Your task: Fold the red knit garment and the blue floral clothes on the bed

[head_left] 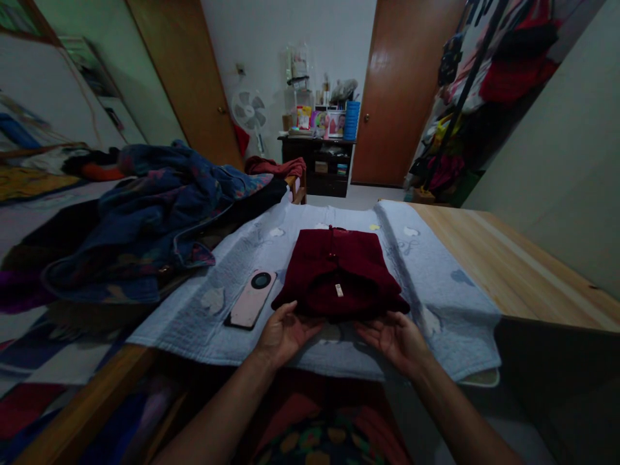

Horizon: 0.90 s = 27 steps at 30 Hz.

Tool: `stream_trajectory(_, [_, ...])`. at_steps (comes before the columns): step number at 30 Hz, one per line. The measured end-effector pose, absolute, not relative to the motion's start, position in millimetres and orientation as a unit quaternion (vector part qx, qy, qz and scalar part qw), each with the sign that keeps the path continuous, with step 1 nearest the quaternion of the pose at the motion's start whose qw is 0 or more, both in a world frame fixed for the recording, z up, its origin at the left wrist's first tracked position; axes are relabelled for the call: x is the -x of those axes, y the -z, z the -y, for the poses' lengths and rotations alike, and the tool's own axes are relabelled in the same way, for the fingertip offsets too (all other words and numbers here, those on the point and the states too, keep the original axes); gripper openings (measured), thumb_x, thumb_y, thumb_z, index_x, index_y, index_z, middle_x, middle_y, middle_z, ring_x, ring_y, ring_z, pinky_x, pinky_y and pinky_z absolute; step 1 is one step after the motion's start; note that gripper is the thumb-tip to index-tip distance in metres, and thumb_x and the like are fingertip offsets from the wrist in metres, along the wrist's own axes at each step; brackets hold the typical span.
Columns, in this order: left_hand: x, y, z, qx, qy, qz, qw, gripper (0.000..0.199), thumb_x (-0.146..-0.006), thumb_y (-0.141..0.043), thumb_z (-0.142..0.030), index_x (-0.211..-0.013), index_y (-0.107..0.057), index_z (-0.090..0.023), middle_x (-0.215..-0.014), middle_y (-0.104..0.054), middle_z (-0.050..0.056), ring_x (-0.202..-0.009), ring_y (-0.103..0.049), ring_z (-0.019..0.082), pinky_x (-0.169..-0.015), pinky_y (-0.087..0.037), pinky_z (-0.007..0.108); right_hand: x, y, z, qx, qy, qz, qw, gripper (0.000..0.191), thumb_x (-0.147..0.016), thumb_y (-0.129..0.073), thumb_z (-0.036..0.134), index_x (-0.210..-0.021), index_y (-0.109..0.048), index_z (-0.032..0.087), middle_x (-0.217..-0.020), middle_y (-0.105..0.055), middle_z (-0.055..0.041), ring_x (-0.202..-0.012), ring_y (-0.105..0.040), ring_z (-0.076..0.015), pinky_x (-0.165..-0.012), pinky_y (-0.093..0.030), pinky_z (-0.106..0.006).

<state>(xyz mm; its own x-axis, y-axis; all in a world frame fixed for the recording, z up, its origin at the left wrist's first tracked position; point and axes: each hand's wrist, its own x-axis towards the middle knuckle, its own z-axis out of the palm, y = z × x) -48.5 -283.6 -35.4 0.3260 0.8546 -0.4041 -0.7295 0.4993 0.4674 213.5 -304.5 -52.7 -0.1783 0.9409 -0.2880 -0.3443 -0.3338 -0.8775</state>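
A folded dark red knitted garment (339,265) lies on a light blue patterned cloth, its neck opening towards me, with a small white label inside. My left hand (285,332) is at its near left corner, thumb up against the edge and fingers stretched inward below it. At the near right corner, my right hand (400,339) has its palm turned up and fingers extended towards the left. Both hands look open; whether the fingertips reach under the garment is hard to make out. Left of the garment rests a pink phone (252,298), its round camera facing up.
The light blue cloth (455,323) covers the work surface, beside a wooden tabletop (504,258) on the right. Heaped clothes (165,200) lie at the left. Farther back are a fan (250,111), a dark shelf (317,168) with goods, and hanging bags (520,71).
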Motion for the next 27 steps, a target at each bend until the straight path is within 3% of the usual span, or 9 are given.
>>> stream_trajectory(4, [55, 39, 298, -0.087, -0.464, -0.357, 0.806, 0.013, -0.072, -0.064, -0.017, -0.081, -0.055, -0.018, -0.096, -0.072, 0.011, -0.103, -0.068, 0.029, -0.097, -0.049, 0.046, -229, 54, 324, 0.456, -0.691, 0.275, 0.489, 0.011, -0.072, -0.056, 0.031, -0.08, -0.055, 0.023, -0.099, -0.072, -0.0113, -0.103, -0.067, -0.0298, -0.098, -0.045, -0.055])
stream_trajectory(7, [66, 44, 308, -0.113, -0.469, -0.413, 0.773, 0.024, -0.07, -0.064, -0.012, -0.088, -0.05, -0.02, -0.103, -0.069, 0.01, -0.108, -0.065, 0.026, -0.098, -0.048, 0.043, -246, 56, 335, 0.484, -0.671, 0.244, 0.506, 0.021, -0.071, -0.064, 0.03, -0.087, -0.054, 0.023, -0.1, -0.071, -0.0104, -0.097, -0.069, -0.0288, -0.092, -0.049, -0.052])
stream_trajectory(9, [74, 46, 311, -0.16, -0.491, -0.483, 0.707, 0.04, -0.069, -0.066, -0.014, -0.103, -0.047, -0.024, -0.11, -0.065, 0.008, -0.115, -0.061, 0.026, -0.102, -0.044, 0.045, -259, 54, 337, 0.541, -0.618, 0.281, 0.496, 0.032, -0.07, -0.067, 0.033, -0.097, -0.054, 0.023, -0.098, -0.07, -0.0093, -0.086, -0.07, -0.0275, -0.08, -0.053, -0.048])
stream_trajectory(12, [81, 43, 308, -0.293, -0.526, -0.605, 0.521, 0.065, -0.069, -0.07, -0.02, -0.125, -0.038, -0.027, -0.135, -0.049, 0.012, -0.134, -0.042, 0.029, -0.112, -0.031, 0.05, -272, 39, 330, 0.651, -0.414, 0.423, 0.475, 0.042, -0.067, -0.069, 0.035, -0.106, -0.058, 0.024, -0.091, -0.068, -0.0053, -0.075, -0.065, -0.0234, -0.072, -0.053, -0.041])
stream_trajectory(14, [78, 33, 298, -0.426, -0.53, -0.63, 0.374, 0.068, -0.07, -0.07, -0.025, -0.13, -0.039, -0.024, -0.146, -0.036, 0.013, -0.141, -0.029, 0.03, -0.117, -0.021, 0.05, -270, 19, 316, 0.665, -0.254, 0.522, 0.469, 0.036, -0.072, -0.064, 0.038, -0.104, -0.062, 0.023, -0.096, -0.066, -0.007, -0.083, -0.063, -0.0237, -0.081, -0.05, -0.041])
stream_trajectory(16, [68, 17, 283, -0.569, -0.512, -0.584, 0.27, 0.056, -0.076, -0.065, -0.029, -0.129, -0.047, -0.023, -0.147, -0.037, 0.012, -0.141, -0.027, 0.028, -0.119, -0.014, 0.047, -259, -3, 294, 0.632, -0.164, 0.602, 0.46, 0.027, -0.081, -0.054, 0.038, -0.102, -0.063, 0.022, -0.1, -0.064, -0.0087, -0.092, -0.061, -0.0244, -0.087, -0.048, -0.042])
stream_trajectory(20, [38, -8, 235, -0.736, -0.411, -0.465, 0.271, 0.03, -0.086, -0.053, -0.03, -0.114, -0.063, -0.028, -0.139, -0.053, 0.005, -0.14, -0.032, 0.026, -0.119, -0.006, 0.047, -223, -27, 240, 0.577, -0.079, 0.704, 0.407, 0.03, -0.086, -0.048, 0.033, -0.108, -0.063, 0.02, -0.113, -0.062, -0.0121, -0.111, -0.056, -0.0264, -0.102, -0.041, -0.044])
stream_trajectory(24, [17, 4, 198, -0.773, -0.335, -0.453, 0.291, 0.034, -0.083, -0.058, -0.031, -0.116, -0.064, -0.027, -0.14, -0.055, 0.007, -0.144, -0.026, 0.029, -0.118, -0.005, 0.049, -196, -5, 210, 0.604, -0.054, 0.738, 0.296, 0.048, -0.09, -0.045, 0.032, -0.133, -0.051, 0.012, -0.144, -0.045, -0.0182, -0.134, -0.04, -0.0286, -0.11, -0.032, -0.047])
stream_trajectory(27, [13, 26, 197, -0.801, -0.25, -0.466, 0.279, 0.048, -0.08, -0.062, -0.032, -0.127, -0.058, -0.029, -0.151, -0.041, 0.006, -0.145, -0.024, 0.031, -0.117, -0.005, 0.053, -189, 25, 215, 0.623, -0.049, 0.758, 0.186, 0.059, -0.09, -0.047, 0.035, -0.146, -0.038, 0.016, -0.155, -0.031, -0.015, -0.141, -0.03, -0.031, -0.112, -0.026, -0.054])
